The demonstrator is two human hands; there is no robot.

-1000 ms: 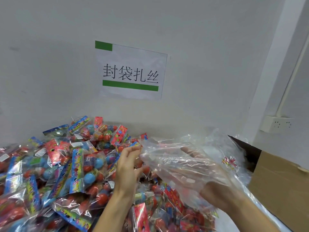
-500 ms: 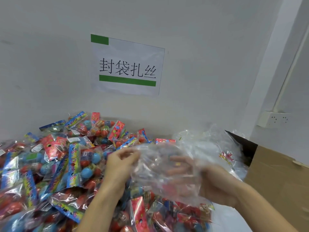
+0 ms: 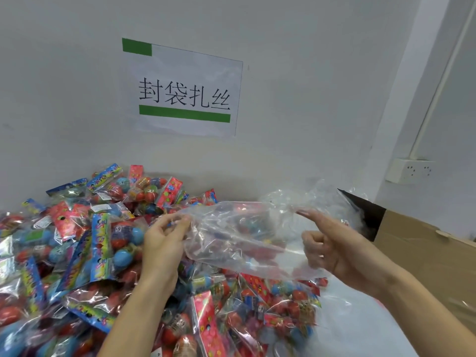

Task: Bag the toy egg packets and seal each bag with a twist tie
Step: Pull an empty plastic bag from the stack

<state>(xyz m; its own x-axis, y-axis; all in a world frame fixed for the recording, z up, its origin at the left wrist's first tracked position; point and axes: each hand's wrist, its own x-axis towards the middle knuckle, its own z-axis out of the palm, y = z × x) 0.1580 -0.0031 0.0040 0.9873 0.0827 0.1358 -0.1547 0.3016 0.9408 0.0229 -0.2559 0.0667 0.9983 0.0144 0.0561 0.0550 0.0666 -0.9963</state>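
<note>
Left hand [image 3: 162, 243] pinching one edge of the clear bag [image 3: 239, 238], fingers [image 3: 180, 224] curled tight on the plastic. Right hand [image 3: 340, 251] gripping the opposite edge, forefinger stretched along the rim, other fingers folded over the film. Bag stretched between both sets of fingers, raised above the heap of toy egg packets [image 3: 85, 243] spread under and left of them on the table [image 3: 360, 331].

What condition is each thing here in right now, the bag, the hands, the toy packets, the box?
Clear plastic bag: empty, stretched between both hands.
Left hand: pinching the bag's left edge.
Right hand: holding the bag's right edge, forefinger extended.
Toy egg packets: loose in a heap, unbagged.
Cardboard box: open.
Paper sign: stuck flat on the wall.
</note>
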